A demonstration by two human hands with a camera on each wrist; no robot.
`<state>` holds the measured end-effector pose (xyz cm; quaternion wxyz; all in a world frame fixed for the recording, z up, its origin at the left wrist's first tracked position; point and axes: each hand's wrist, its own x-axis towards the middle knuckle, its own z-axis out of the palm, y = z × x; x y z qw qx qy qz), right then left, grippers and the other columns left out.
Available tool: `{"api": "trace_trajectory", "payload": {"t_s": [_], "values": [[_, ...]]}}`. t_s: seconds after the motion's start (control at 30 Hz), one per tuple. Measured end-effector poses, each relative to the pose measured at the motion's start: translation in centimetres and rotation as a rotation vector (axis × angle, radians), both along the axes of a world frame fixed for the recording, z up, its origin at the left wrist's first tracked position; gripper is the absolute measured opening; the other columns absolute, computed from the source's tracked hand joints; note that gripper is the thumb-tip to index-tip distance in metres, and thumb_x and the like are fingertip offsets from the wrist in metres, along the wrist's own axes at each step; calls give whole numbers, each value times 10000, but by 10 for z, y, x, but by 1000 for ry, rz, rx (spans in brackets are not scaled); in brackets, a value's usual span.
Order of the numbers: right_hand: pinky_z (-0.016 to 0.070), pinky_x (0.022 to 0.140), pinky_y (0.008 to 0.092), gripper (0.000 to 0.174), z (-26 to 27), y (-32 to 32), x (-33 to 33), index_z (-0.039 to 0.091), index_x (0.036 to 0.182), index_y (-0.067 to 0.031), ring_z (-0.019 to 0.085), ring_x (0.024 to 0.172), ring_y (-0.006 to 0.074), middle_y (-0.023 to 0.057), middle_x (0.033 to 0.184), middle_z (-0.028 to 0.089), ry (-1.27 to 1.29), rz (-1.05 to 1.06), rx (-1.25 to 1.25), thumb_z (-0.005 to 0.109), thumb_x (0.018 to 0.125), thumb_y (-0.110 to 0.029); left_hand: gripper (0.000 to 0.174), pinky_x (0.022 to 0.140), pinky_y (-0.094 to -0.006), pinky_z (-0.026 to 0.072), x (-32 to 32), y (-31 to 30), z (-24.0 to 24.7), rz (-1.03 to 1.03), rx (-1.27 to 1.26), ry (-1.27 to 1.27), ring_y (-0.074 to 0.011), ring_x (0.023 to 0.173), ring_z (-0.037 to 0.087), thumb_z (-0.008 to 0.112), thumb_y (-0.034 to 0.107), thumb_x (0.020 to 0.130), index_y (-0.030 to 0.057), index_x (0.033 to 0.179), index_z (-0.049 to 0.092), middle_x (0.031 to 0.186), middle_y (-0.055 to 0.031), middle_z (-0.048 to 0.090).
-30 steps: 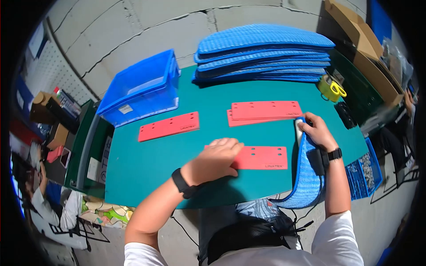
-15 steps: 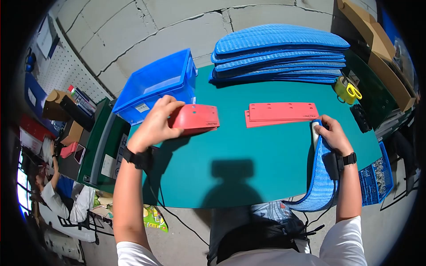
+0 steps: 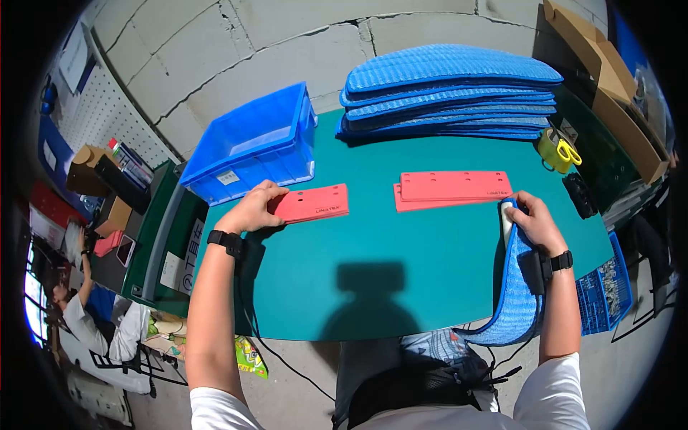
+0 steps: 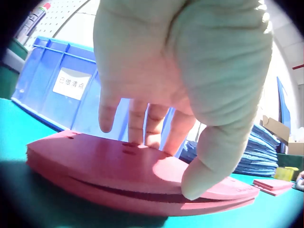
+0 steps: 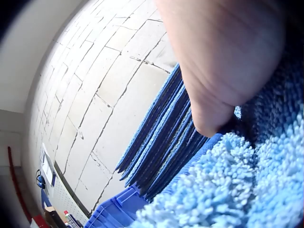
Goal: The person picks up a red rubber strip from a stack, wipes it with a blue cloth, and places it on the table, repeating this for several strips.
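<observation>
My left hand (image 3: 251,209) holds a red rubber strip (image 4: 109,159) by its long edges, thumb in front and fingers behind. Beneath it lies another red strip (image 4: 95,194), with a thin gap between the two along the front. Printed letters and punched holes mark the upper strip. In my right hand (image 3: 537,222), thumb and fingers grip one end of a blue mop pad (image 3: 517,308), whose other end droops past the table's front edge. Its fluffy pile (image 5: 228,180) fills the lower right wrist view. Two more red strips (image 3: 455,186) lie overlapped left of my right hand.
A blue bin (image 3: 247,154) with a white label stands behind my left hand. At the back rises a stack of blue mop pads (image 3: 448,89). Yellow-handled scissors (image 3: 568,153) and a black object (image 3: 579,195) sit near the right edge of the green table (image 3: 401,244).
My left hand has carried a red strip from the table's middle to the left and lowered it onto the strip there. My right hand keeps its grip on the mop pad.
</observation>
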<state>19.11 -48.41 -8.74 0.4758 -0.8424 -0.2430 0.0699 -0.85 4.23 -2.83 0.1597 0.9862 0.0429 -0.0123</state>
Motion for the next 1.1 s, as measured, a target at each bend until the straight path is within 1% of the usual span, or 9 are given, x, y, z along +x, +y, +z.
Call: {"api": "trace_trajectory", "payload": {"t_s": [0.23,0.47,0.63,0.77,0.83,0.87,0.97,1.03,1.1], "values": [[486,727,291,234,5,1,-2,638,1047,27,584,770,130,68,851,654,-26,16,-15,645,903,-158,690,1019,-399,446,12,-24,0,-59,52,15,-339,1168,540,827,197,681,19,1300,579,1231,-154,551],[483,714,300,258,5,0,-2,637,1060,28,582,757,142,83,838,651,-22,14,-11,647,901,-175,659,1094,-435,387,76,-138,-9,-329,78,-133,-387,1306,444,750,220,822,6,1384,481,1396,-224,474],[477,682,329,269,-5,-3,4,633,1019,23,577,714,181,108,785,630,-69,25,14,654,897,-216,644,1124,-446,361,123,-186,-42,-301,38,-177,-398,1359,394,707,246,868,-5,1402,448,1463,-251,419],[504,731,352,309,8,-2,-4,645,1073,22,647,783,233,154,885,691,-66,14,-51,654,885,-224,622,1051,-435,418,130,-199,-37,-312,66,-221,-373,1242,487,731,245,835,-5,1355,498,1315,-195,536],[502,724,349,307,7,-2,-4,644,1068,23,640,767,231,150,867,686,-70,14,-43,654,885,-224,620,963,-419,455,126,-199,-32,-327,64,-326,-335,1095,539,765,245,786,-4,1309,544,1148,-153,575],[501,717,345,305,7,-1,-4,644,1062,24,633,751,228,145,850,681,-81,22,-38,653,886,-224,620,963,-419,455,122,-199,-29,-327,63,-321,-335,1095,539,765,245,786,-4,1309,544,1148,-153,575],[490,687,308,273,10,0,-5,650,1034,21,601,716,171,105,801,659,-95,-27,17,663,876,-202,634,906,-422,468,104,-203,-13,-334,-142,-295,-337,1033,526,766,262,722,-24,1252,567,1074,-163,554],[475,681,272,228,6,-3,-4,657,998,13,575,729,110,56,790,641,-123,-79,126,666,864,-171,637,898,-407,467,86,-206,-8,-345,-150,-260,-314,1019,533,776,251,719,-16,1259,568,1079,-151,556],[472,688,266,220,5,-4,-3,658,991,13,572,738,105,46,795,637,-130,-97,182,663,864,-167,625,874,-382,468,66,-209,-7,-363,-165,-221,-282,984,536,778,225,713,-8,1256,573,1071,-130,554]]}}
